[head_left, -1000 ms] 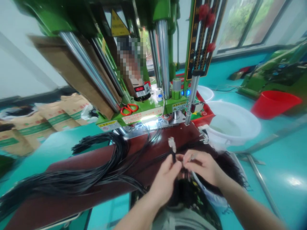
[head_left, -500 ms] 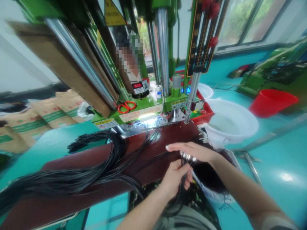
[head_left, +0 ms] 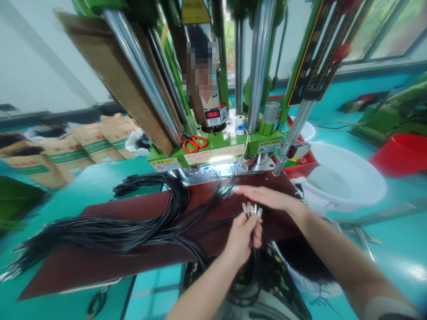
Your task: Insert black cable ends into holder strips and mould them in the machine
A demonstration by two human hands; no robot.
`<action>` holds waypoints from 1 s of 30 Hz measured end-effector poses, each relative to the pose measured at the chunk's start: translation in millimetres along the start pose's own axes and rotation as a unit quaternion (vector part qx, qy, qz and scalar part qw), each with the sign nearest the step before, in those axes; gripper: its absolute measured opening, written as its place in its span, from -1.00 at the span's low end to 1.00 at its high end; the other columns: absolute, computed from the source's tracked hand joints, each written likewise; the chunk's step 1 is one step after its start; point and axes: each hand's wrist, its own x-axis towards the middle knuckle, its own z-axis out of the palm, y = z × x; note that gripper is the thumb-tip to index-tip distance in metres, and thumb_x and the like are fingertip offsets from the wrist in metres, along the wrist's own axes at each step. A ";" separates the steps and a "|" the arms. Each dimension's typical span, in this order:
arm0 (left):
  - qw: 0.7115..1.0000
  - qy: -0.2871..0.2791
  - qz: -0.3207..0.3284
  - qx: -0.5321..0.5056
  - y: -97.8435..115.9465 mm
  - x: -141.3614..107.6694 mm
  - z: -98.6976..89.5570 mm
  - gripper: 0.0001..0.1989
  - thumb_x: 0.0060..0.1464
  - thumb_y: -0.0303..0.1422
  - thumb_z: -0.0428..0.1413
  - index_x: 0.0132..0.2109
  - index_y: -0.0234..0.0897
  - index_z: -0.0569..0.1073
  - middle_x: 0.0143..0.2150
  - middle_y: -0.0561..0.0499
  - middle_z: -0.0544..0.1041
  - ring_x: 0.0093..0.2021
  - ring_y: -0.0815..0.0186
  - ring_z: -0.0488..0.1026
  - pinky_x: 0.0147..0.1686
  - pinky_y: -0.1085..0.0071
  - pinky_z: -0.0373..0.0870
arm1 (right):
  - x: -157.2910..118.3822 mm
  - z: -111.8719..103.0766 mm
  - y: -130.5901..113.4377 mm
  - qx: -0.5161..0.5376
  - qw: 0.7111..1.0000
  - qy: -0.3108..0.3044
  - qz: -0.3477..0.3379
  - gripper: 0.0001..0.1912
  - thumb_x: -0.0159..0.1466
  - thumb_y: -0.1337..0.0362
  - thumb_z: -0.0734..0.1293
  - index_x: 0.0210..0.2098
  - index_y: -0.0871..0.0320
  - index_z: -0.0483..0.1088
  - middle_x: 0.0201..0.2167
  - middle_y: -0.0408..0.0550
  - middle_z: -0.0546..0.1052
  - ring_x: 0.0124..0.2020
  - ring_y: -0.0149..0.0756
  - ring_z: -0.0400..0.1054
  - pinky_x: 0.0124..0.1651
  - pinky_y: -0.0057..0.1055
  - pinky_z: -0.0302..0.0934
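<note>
Several black cables with metal connectors (head_left: 252, 209) stand up out of my left hand (head_left: 242, 235), whose fingers are closed round them. Just beyond the connectors, my right hand (head_left: 267, 197) is held flat with its fingers stretched out to the left, holding nothing. A large bundle of black cables (head_left: 110, 233) lies across the dark red board (head_left: 133, 209), curving back on itself near the machine. A few thin cables run into the lit gap under the green press (head_left: 216, 149).
Orange-handled scissors (head_left: 195, 143) rest on the press. White basins (head_left: 343, 175) and a red bucket (head_left: 400, 153) stand at the right. Paper sacks (head_left: 70, 151) line the left. A black-filled bag (head_left: 303, 258) sits below my right forearm.
The view has shifted, so the machine and board appear further right. My right hand has moved off the connectors towards the press, leaving them more exposed. My left hand keeps its hold.
</note>
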 end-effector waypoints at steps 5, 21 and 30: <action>0.992 0.065 0.096 0.052 16.8 7.9 -25.0 -0.61 -0.14 -0.08 0.18 -0.40 -0.33 0.28 -0.71 0.21 0.24 -0.78 0.56 0.09 -0.78 0.59 0.00 | 40.7 -9.9 44.8 -0.301 0.925 0.157 0.171 -0.64 0.20 0.44 0.18 -0.01 0.41 0.30 0.00 0.34 0.35 0.11 0.03 0.15 0.14 -0.11 -0.03; 0.990 0.062 0.081 0.100 7.6 9.5 -27.1 -0.66 -0.12 -0.13 0.15 -0.41 -0.29 0.24 -0.72 0.24 0.16 -0.77 0.57 0.05 -0.78 0.61 -0.10 | -41.0 27.9 3.0 0.004 0.953 0.082 0.292 -0.91 0.16 0.31 0.08 -0.40 0.14 0.18 -0.74 -0.31 0.17 -0.81 -0.49 0.04 -0.74 -0.54 -0.07; 0.989 -0.008 0.010 0.147 -3.8 19.9 7.5 -0.70 -0.15 -0.21 0.17 -0.46 -0.28 0.21 -0.74 0.27 0.10 -0.78 0.61 -0.05 -0.80 0.62 -0.16 | -67.9 73.8 -3.6 0.414 0.819 0.332 0.217 -0.66 0.23 -0.01 0.18 -0.43 0.16 0.24 -0.76 -0.33 0.20 -0.86 -0.61 -0.09 -0.81 -0.61 -0.18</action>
